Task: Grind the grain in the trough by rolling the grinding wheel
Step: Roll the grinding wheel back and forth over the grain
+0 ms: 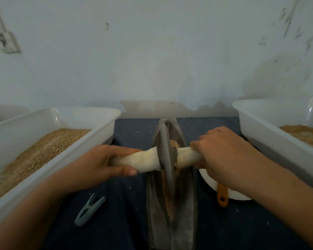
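Both hands wrapped around the cloth-covered axle of the grinding wheel, left hand gripping the left end, right hand the right, one on each side so the push lands evenly and the disc stays upright. Wheel standing on edge in the long metal trough, about midway along its run from near to far on the dark-clothed counter. Grain strung along the trough's groove, with a small heap just beyond the wheel. Wrapping on the axle probably there as padding. Left tub of grain set just beside the trough on the left, right tub on the right (both cut off by the frame). Grey clothes peg lying near left. Orange handle poking from under the right forearm onto a white plate; its working end hidden. Fineness of the meal too blurred to judge.
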The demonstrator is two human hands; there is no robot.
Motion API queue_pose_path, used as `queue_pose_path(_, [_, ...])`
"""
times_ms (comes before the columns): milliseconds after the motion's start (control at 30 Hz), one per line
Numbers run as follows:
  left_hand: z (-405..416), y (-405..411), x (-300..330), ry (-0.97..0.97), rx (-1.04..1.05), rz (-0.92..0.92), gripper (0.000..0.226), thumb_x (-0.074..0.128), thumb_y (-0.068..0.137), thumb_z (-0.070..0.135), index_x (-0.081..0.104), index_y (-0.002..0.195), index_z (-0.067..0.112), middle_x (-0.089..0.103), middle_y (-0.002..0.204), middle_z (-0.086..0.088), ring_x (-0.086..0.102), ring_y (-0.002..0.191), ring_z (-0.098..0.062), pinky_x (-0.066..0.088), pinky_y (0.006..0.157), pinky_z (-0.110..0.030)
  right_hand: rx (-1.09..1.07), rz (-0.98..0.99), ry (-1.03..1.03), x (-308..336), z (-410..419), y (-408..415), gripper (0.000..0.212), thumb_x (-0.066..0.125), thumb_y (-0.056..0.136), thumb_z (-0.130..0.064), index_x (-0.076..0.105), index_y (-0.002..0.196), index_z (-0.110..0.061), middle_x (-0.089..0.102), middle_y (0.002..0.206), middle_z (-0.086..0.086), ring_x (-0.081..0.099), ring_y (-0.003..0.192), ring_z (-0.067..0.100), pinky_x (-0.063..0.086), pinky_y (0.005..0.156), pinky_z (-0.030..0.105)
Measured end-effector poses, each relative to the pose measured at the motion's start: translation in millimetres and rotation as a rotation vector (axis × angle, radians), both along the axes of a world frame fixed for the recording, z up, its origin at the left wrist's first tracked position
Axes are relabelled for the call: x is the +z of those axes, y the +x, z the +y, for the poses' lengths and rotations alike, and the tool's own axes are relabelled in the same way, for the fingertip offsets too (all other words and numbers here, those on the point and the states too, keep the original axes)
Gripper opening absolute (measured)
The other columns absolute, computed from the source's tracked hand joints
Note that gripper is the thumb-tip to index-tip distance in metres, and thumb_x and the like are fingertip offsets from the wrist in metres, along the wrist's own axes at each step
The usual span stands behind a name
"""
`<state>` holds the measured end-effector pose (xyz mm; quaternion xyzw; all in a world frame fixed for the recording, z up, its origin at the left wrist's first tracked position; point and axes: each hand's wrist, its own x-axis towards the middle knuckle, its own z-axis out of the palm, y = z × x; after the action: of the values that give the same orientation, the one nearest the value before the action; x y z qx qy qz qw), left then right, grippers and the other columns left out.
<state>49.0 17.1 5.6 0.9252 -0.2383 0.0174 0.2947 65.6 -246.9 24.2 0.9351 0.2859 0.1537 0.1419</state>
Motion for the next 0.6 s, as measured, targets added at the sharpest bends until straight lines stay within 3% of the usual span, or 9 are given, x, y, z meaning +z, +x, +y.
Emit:
queue_pose_path(100, [10, -11, 10, 0.007, -0.143, 0.205, 0.042, 0.066, 0.077, 0.054, 0.054, 0.117, 0.057, 0.067, 0.108, 0.022, 0.061, 0.101, 0.002, 0.046, 0.087, -0.015, 0.038, 0.084, 0.033, 16, -4, -26, 0.024, 0.054, 0.088, -0.043, 0.061, 0.105, -0.027, 0.06, 0.094, -0.006, 0.059, 0.091, 0.014, 0.037, 0.075, 0.024])
queue_pose_path(167, [12, -14, 14, 0.013, -0.176, 0.239, 0.046, 0.066, 0.073, 0.059, 0.053, 0.117, 0.057, 0.067, 0.11, 0.022, 0.061, 0.103, 0.001, 0.046, 0.089, -0.016, 0.05, 0.103, 0.057, 22, -6, -37, 0.028, 0.055, 0.086, -0.049, 0.063, 0.103, -0.028, 0.058, 0.085, -0.006, 0.061, 0.086, 0.014, 0.044, 0.072, 0.025])
queue_pose_path(233, [9, -14, 13, 0.04, -0.137, 0.172, 0.042, 0.064, 0.075, 0.061, 0.052, 0.116, 0.061, 0.067, 0.107, 0.025, 0.061, 0.1, 0.003, 0.046, 0.086, -0.013, 0.04, 0.104, 0.074, 22, -6, -35, 0.029, 0.056, 0.085, -0.049, 0.062, 0.105, -0.028, 0.059, 0.086, -0.007, 0.061, 0.085, 0.013, 0.044, 0.071, 0.025])
queue_pose_path(333, [-2, -6, 1, 0.035, 0.021, -0.054, 0.041, 0.059, 0.068, 0.06, 0.053, 0.108, 0.064, 0.067, 0.094, 0.028, 0.06, 0.09, 0.008, 0.041, 0.078, -0.004, 0.0, 0.055, 0.122, 11, -5, -12, 0.024, 0.054, 0.089, -0.044, 0.06, 0.108, -0.029, 0.062, 0.093, -0.006, 0.059, 0.088, 0.014, 0.034, 0.067, 0.024])
queue_pose_path(433, [-14, 9, -13, 0.082, 0.147, -0.236, 0.045, 0.064, 0.078, 0.043, 0.048, 0.119, 0.05, 0.06, 0.095, 0.022, 0.056, 0.087, 0.005, 0.037, 0.075, -0.006, -0.04, -0.07, 0.142, -6, -2, 14, 0.032, 0.051, 0.092, -0.038, 0.05, 0.122, -0.029, 0.059, 0.113, -0.005, 0.053, 0.104, 0.015, 0.035, 0.084, 0.028])
queue_pose_path(500, [-17, 17, -17, 0.109, 0.191, -0.299, 0.049, 0.067, 0.082, 0.034, 0.05, 0.128, 0.038, 0.06, 0.102, 0.012, 0.057, 0.096, -0.007, 0.039, 0.08, -0.019, -0.062, -0.103, 0.151, -14, -2, 22, 0.04, 0.05, 0.092, -0.036, 0.043, 0.13, -0.027, 0.055, 0.124, -0.006, 0.048, 0.113, 0.016, 0.03, 0.097, 0.03])
queue_pose_path(600, [-15, 16, -15, 0.104, 0.19, -0.289, 0.051, 0.069, 0.08, 0.034, 0.051, 0.127, 0.039, 0.059, 0.099, 0.015, 0.057, 0.093, -0.005, 0.039, 0.079, -0.018, -0.034, -0.1, 0.132, -16, -4, 21, 0.036, 0.05, 0.092, -0.034, 0.045, 0.127, -0.026, 0.055, 0.121, -0.006, 0.048, 0.112, 0.016, 0.029, 0.097, 0.03])
